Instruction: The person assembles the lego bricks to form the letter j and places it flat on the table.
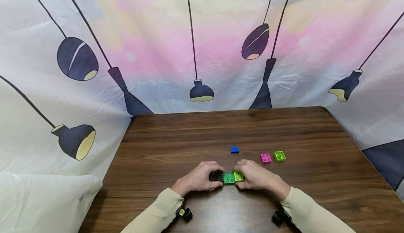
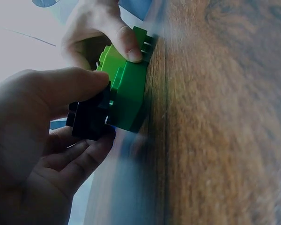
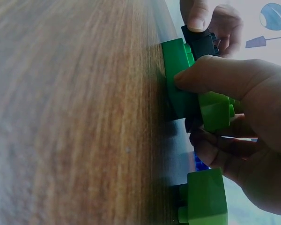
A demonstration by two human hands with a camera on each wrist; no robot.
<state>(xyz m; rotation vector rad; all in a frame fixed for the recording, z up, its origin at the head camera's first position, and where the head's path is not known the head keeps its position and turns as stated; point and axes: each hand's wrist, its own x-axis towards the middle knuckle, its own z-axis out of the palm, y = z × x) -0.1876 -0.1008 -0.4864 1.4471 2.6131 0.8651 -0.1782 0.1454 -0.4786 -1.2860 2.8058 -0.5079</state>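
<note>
My left hand (image 1: 202, 177) pinches a black toy building brick (image 1: 216, 176) between thumb and fingers. The black brick sits at one end of a longer dark green brick (image 2: 129, 101), over its studs and slightly tilted in the right wrist view. A lime brick (image 3: 215, 110) stands on the green brick's other end. Around that end my right hand (image 1: 255, 175) grips the green brick, its thumb pressed on the near side and its fingers behind. The green brick is low at the tabletop, studs up. The right hand partly covers the lime brick.
Beyond the hands on the brown wooden table (image 1: 176, 138) lie a blue brick (image 1: 235, 150), a pink brick (image 1: 266, 158) and a second lime brick (image 1: 279, 156) turned underside up. A patterned cloth (image 1: 164, 50) hangs behind the table.
</note>
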